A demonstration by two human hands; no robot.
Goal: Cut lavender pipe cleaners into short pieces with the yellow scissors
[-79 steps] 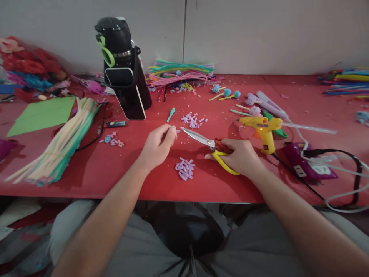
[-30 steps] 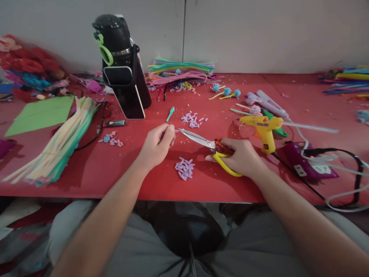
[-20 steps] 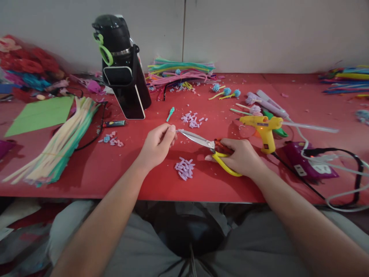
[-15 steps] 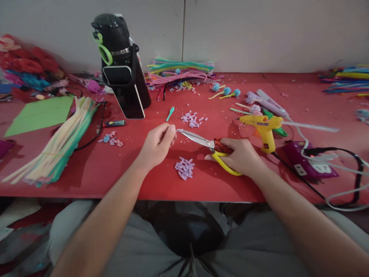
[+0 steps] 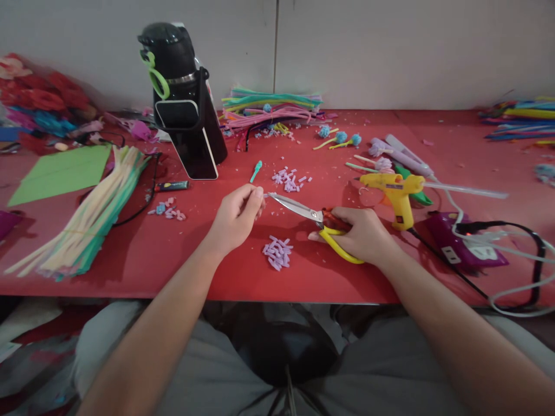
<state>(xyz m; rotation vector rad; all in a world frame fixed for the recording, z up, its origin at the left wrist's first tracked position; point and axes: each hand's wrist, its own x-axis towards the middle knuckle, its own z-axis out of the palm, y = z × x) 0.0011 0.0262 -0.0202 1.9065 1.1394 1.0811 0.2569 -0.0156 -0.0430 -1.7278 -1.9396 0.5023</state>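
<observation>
My right hand (image 5: 364, 231) grips the yellow and red handles of a pair of scissors (image 5: 299, 209), whose blades point left and look nearly closed. Their tips touch or almost touch a small lilac piece (image 5: 266, 195) pinched between the thumb and fingers of my left hand (image 5: 240, 216). Most of that piece is hidden by the fingers. Below the blades lies a heap of cut lilac pieces (image 5: 278, 253). A second, looser pile of lilac pieces (image 5: 289, 179) sits just beyond the scissors, with a teal stick-like item (image 5: 256, 171) to its left.
A black bottle (image 5: 186, 115) stands back left, beside a pipe-cleaner bundle (image 5: 87, 214) and green sheet (image 5: 60, 173). On the right are a yellow glue gun (image 5: 396, 193) and a purple power strip (image 5: 468, 242) with cords. More pipe cleaners (image 5: 273, 107) lie against the wall.
Almost nothing differs. Both hands and the scissors hold the same place, with the blade tips perhaps very slightly shifted at the lilac piece.
</observation>
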